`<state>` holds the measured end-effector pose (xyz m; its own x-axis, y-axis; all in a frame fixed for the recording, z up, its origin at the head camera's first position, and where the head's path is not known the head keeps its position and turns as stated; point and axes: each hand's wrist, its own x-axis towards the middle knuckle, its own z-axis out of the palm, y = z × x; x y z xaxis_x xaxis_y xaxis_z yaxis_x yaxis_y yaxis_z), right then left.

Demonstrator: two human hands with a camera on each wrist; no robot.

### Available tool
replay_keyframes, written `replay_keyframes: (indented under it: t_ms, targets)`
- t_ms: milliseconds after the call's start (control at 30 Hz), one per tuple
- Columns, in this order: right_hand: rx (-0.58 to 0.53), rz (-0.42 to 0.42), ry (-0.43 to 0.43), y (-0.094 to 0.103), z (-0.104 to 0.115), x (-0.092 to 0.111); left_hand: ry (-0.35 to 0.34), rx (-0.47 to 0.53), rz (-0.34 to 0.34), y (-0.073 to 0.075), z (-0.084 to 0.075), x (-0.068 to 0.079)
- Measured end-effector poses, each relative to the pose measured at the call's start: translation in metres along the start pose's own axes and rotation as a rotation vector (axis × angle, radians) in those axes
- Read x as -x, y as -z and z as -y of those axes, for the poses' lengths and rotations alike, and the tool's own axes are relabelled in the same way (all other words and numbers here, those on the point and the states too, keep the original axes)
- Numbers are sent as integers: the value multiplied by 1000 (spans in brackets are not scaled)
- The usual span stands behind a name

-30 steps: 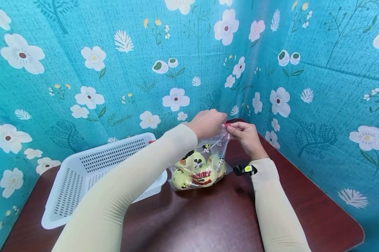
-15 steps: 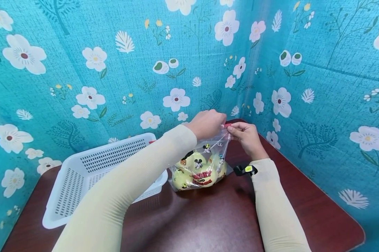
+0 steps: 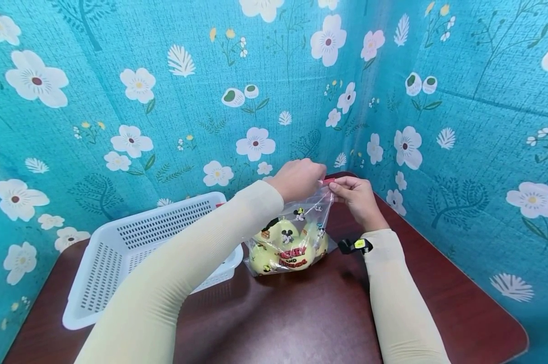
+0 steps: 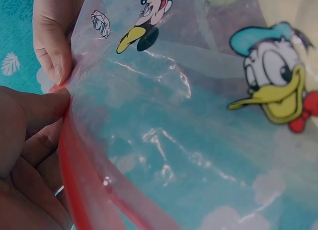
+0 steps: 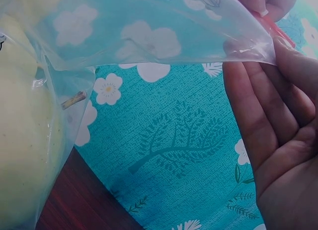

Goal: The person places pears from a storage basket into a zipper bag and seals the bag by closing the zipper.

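A clear zip bag (image 3: 312, 210) with cartoon prints and a red zip strip (image 3: 328, 181) stands on the table, right of the basket. Several pale yellow-green pears (image 3: 296, 253) sit inside it; one pear's stem (image 5: 74, 100) shows through the plastic in the right wrist view. My left hand (image 3: 299, 179) pinches the red top edge between thumb and finger, as the left wrist view shows. Close beside it, my right hand (image 3: 357, 199) pinches the bag's upper right corner, its other fingers stretched out below. Past my hands, the zip's two red lines (image 4: 117, 195) stand apart.
A white perforated plastic basket (image 3: 80, 283) stands on the left of the dark red-brown table (image 3: 310, 313), partly behind my left sleeve. Blue flowered cloth (image 3: 187, 116) hangs closely behind and to the right of the table. A black strap camera mount (image 3: 354, 246) sits at my right wrist.
Both hands keep their pinch on the bag's top edge and barely move. The left hand slides very slightly left. The bag and basket stay in place.
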<state>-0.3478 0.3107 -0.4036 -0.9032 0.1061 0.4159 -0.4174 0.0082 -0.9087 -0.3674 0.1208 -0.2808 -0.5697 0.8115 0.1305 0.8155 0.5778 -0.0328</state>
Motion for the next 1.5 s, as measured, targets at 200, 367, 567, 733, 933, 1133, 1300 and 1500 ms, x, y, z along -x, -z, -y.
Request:
replay_keyframes:
  t_ms: [200, 367, 567, 733, 933, 1133, 1300, 1500]
  targets:
    - [1, -1, -8, 0, 1, 0, -6, 20, -14, 0, 1, 1]
    - [-11, 5, -10, 0, 0, 1, -10, 22, -15, 0, 1, 2]
    - [-5, 2, -15, 0, 1, 1, 0, -5, 4, 0, 3, 2]
    - [24, 0, -13, 0, 2, 1, -3, -6, -1, 1, 4, 4]
    - [31, -5, -12, -1, 2, 2, -11, -10, 1, 1, 4, 5]
    - [10, -9, -15, -2, 2, 3, -20, -20, -3, 0, 6, 7]
    - [11, -4, -20, -2, 0, 3, -4, -23, 12, 0, 6, 9]
    - [47, -5, -18, -2, 1, 2, -2, -19, 11, 1, 7, 10]
